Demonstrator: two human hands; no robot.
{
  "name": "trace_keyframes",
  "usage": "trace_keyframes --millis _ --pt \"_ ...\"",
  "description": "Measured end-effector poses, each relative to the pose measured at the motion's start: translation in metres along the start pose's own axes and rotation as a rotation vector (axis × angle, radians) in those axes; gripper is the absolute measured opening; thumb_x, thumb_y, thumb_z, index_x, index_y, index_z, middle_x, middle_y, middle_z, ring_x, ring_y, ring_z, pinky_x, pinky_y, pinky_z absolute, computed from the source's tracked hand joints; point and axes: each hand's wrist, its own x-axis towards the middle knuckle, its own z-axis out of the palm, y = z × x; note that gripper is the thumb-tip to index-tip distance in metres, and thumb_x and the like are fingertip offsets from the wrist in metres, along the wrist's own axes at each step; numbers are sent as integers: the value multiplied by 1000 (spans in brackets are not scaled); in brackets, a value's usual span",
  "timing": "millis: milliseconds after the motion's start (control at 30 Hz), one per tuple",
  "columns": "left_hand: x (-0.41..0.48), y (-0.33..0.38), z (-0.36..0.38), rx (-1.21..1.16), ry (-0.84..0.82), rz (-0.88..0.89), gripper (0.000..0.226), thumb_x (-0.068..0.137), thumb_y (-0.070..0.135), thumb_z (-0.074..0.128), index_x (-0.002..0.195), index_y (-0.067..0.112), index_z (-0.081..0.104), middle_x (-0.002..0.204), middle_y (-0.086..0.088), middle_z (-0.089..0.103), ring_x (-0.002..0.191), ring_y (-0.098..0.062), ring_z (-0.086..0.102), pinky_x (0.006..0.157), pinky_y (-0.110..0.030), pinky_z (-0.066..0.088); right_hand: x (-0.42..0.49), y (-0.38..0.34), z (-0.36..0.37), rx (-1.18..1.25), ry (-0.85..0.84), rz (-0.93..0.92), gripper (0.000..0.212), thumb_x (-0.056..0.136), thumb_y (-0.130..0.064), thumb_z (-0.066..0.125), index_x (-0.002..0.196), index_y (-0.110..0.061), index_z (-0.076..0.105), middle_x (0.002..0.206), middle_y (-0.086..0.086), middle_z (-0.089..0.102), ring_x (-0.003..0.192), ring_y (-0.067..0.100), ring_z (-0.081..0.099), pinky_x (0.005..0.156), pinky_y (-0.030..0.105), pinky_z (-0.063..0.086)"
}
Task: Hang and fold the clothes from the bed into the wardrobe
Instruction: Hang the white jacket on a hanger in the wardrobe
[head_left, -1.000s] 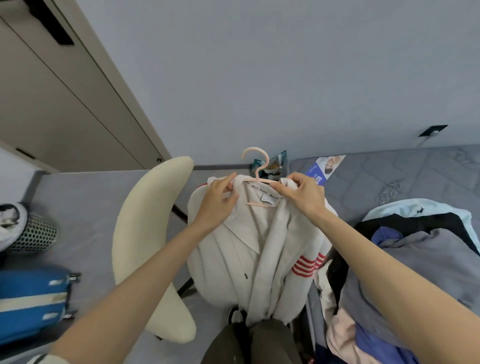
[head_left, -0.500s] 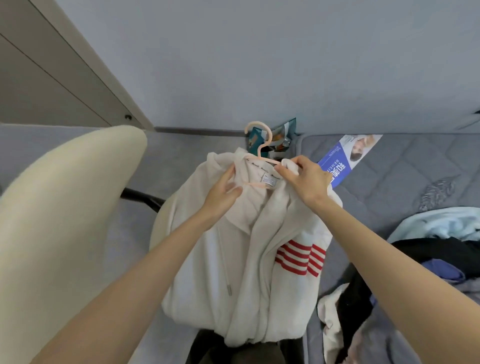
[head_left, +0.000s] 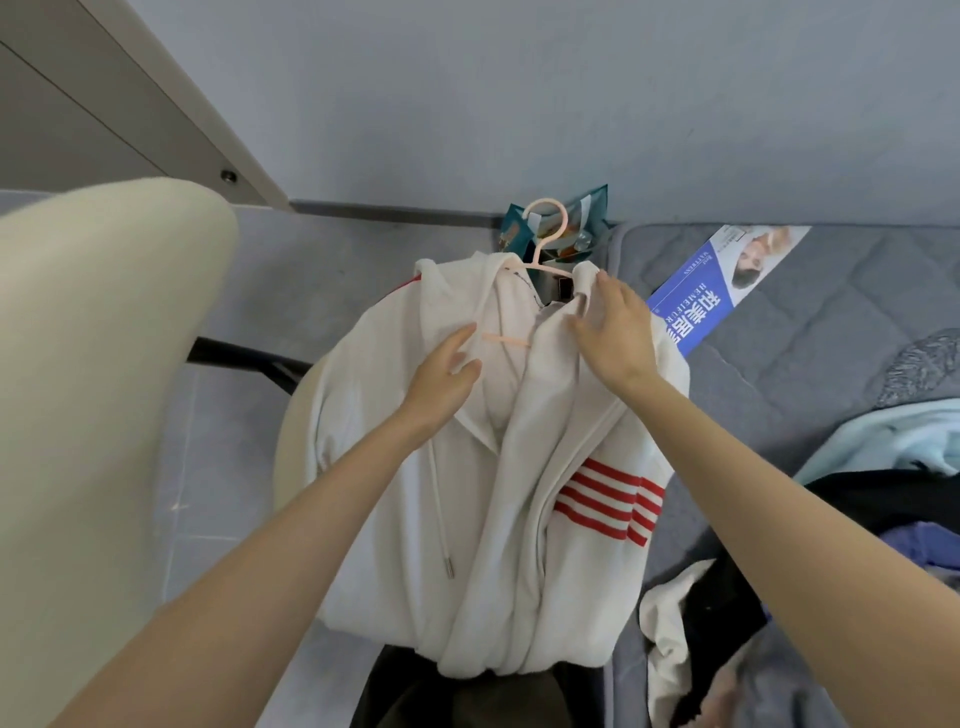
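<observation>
- left hand (head_left: 447, 374): thumb and curled fingers pinch the left front edge of the white hoodie (head_left: 415, 519), just below its collar
- right hand (head_left: 615, 332): fingers fairly straight, spread over the hoodie's right shoulder and collar. A fold of cloth sits between thumb and index. Can't tell if it's a real grasp or just resting
- hoodie hangs open-fronted below both hands, off the bed, on a pink hanger (head_left: 545, 244)
- hanger hook sticks up free above the fingertips, nothing holding it. Its crossbar shows in the gap between the two hands, just beside the left thumb
- red stripes (head_left: 608, 504) on the sleeve, below the right wrist
- drawstring (head_left: 439, 514) dangles under the left wrist
- teal packet (head_left: 589, 218) behind the hook, beyond the fingertips
- grey mattress (head_left: 831, 322) to the right of the right hand, with a blue label (head_left: 727, 275) close to the knuckles
- clothes pile (head_left: 883, 493) on the mattress, well past the right forearm
- cream chair (head_left: 104, 364) to the left of the left arm, apart from it
</observation>
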Motion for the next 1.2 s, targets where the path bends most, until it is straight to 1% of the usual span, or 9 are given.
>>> trace_keyframes --millis 100,200,333,433,600,733,900,1033,1200 --pt "-25 -9 0 -29 74 -3 42 98 9 46 139 18 45 139 6 49 120 -10 50 89 -10 37 -39 -3 -1 191 49 47 47 93 -17 57 138 -10 45 140 9 44 131 23 37 109 30 26" --pt "-56 -29 5 -25 134 -66 33 98 16 49 131 21 51 124 5 57 105 -7 56 78 -8 42 -85 0 8 321 41 170 27 92 -14 57 118 -10 52 120 8 52 103 21 52 90 30 43" --pt "-82 -61 21 1 135 -234 35 98 25 50 131 12 47 119 -5 56 109 -24 59 94 -41 49 -145 14 34 389 -45 391 19 89 -12 61 99 -7 45 92 7 52 83 23 54 68 23 38" --pt "-81 -74 38 -54 97 -331 41 96 33 54 129 10 48 122 -9 58 107 -27 60 96 -41 49 -172 26 54 421 -138 500 25 88 -17 66 100 -5 48 90 9 56 85 25 57 71 28 45" --pt "-54 -81 62 -56 79 -245 29 96 37 54 106 11 62 102 -4 67 96 -26 63 87 -35 49 -183 43 69 364 -214 404 30 89 -23 66 111 -3 64 107 6 66 101 19 60 89 32 50" --pt "-37 -89 75 48 160 -184 20 96 29 54 87 11 53 79 2 56 81 -19 55 67 -25 35 -186 55 72 361 -256 360 26 90 -25 65 110 -11 58 104 0 62 92 13 58 75 21 47" --pt "-41 -88 75 44 210 -166 22 100 23 43 105 6 55 104 -15 61 101 -29 58 85 -35 44 -201 55 74 528 -320 457 41 89 -21 67 117 -13 38 113 1 54 101 17 56 83 28 50" --pt "-65 -86 52 47 241 -110 21 103 25 36 96 9 49 88 -11 54 92 -32 57 82 -39 46 -223 49 61 399 -38 358 10 95 -20 52 99 -12 55 85 -6 57 74 8 53 69 23 40" --pt "-104 -70 6 361 292 130 27 102 26 39 81 9 42 70 -6 49 67 -25 46 59 -35 22 -244 27 23 330 424 319 16 96 -25 50 89 -12 57 64 -1 54 55 7 45 53 20 29"
